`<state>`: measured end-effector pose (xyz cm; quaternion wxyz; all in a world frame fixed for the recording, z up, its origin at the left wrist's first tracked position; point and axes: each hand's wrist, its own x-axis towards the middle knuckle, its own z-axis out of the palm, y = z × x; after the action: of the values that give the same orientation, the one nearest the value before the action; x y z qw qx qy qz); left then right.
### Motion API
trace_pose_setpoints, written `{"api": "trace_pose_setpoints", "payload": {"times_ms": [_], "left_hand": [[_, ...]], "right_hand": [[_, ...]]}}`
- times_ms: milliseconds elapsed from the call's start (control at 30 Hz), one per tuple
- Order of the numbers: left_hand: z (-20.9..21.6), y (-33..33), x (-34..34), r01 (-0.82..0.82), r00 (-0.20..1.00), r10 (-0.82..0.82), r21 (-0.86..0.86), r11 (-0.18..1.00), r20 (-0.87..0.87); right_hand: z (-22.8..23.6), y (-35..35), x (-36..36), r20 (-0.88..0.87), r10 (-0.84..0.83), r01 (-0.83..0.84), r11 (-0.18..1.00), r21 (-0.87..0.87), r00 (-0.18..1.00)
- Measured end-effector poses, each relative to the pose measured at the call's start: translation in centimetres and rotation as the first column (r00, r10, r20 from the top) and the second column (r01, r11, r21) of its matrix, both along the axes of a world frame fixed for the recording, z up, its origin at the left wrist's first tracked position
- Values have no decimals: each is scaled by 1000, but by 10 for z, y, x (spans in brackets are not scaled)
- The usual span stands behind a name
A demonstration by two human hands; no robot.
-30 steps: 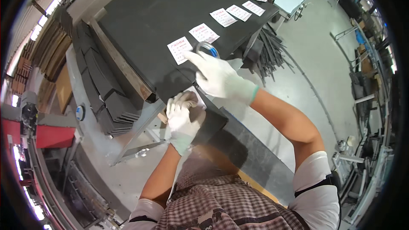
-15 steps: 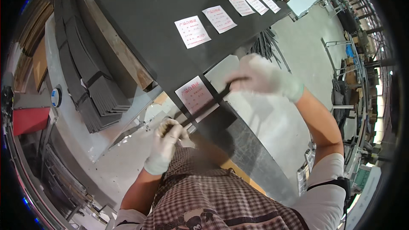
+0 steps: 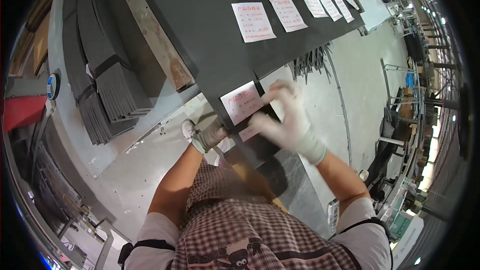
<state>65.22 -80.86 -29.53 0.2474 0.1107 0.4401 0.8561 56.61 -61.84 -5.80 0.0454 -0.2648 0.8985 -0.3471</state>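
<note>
A narrow bundle of dark foam-like sheets [image 3: 215, 101] lies in front of me, its far end against a wide black sheet surface. On it is a white paper label [image 3: 242, 101] with red print, and a dark band crosses the label's lower part. My right hand [image 3: 292, 122], in a pale glove, hovers over the band and the label's right side. Its thumb and fingers are spread, blurred by motion, with nothing visible between them. My gloved left hand [image 3: 212, 137] is low at the bundle's left edge; its fingertips are hidden there.
Several white labels [image 3: 253, 22] lie in a row on the black sheet surface [image 3: 200, 35]. Strapped stacks of dark strips [image 3: 117, 87] rest on the left table, beside a wooden beam [image 3: 152, 35]. Thin dark strips [image 3: 311, 63] hang at the right edge. A shoe [image 3: 188, 129] shows below.
The black band stretched between my hands is now laid low across the label. My right hand has moved down and its fingers have spread; my left has dropped to the bundle's side. The view has shifted.
</note>
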Motion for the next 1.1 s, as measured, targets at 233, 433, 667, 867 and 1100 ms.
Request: {"api": "trace_pose_setpoints", "payload": {"times_ms": [233, 433, 667, 867, 1100], "left_hand": [[118, -57, 46, -196, 949, 242, -225, 954, 201], [218, 29, -18, -366, 928, 296, -707, 605, -228], [177, 40, -19, -812, 578, 150, -547, 204, -802], [171, 37, -8, -700, 708, 352, -540, 468, -612], [145, 32, 73, -136, 982, 185, -599, 789, 22]], "right_hand": [[-21, -15, 39, -150, 46, -31, 994, 105, 988], [22, 28, -8, 393, 346, -178, 897, -404, 852], [67, 23, -40, 256, 285, -376, 797, 472, 924], [-90, 52, -50, 171, 115, -200, 734, 649, 978], [21, 77, -31, 572, 474, -743, 429, 513, 669]]}}
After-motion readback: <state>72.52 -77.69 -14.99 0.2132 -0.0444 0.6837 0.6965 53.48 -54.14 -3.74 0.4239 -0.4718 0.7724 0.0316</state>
